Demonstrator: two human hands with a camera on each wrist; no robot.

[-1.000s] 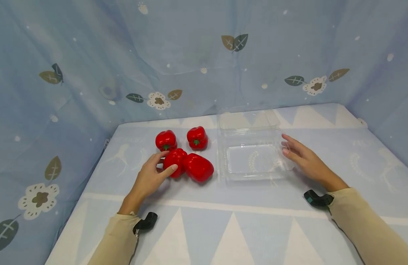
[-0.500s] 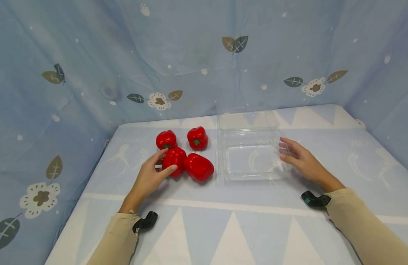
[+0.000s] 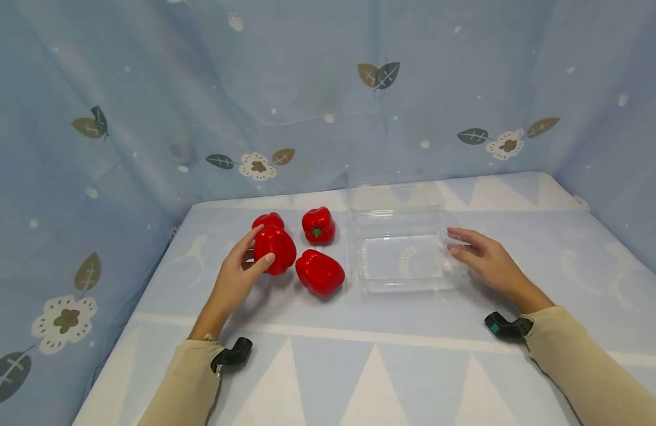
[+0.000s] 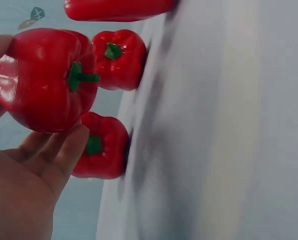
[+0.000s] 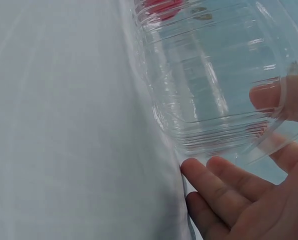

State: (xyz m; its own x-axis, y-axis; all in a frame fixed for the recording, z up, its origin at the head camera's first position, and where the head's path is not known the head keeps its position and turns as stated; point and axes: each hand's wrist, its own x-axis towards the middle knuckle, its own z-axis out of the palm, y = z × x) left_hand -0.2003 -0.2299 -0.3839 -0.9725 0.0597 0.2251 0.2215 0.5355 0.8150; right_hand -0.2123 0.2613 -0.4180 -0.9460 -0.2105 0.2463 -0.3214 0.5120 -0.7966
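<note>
Left hand (image 3: 237, 278) grips a red pepper (image 3: 275, 249), lifted off the table (image 3: 328, 367), stem end facing away from the palm. Clear tray (image 3: 402, 260) lies to its right, past another pepper (image 3: 320, 271). Right hand (image 3: 485, 260), fingers relaxed, touches the tray's right wall. No writing legible.

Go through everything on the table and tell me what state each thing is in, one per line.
Held pepper: lifted off the table, gripped by the left hand.
Near pepper: lying on the table, untouched.
Far-right pepper: on the table, stem toward the camera.
Far-left pepper: on the table, partly hidden behind the held one.
Clear clamshell box: open, empty, lid folded back.
Right hand: fingers resting against the box's right edge.
</note>
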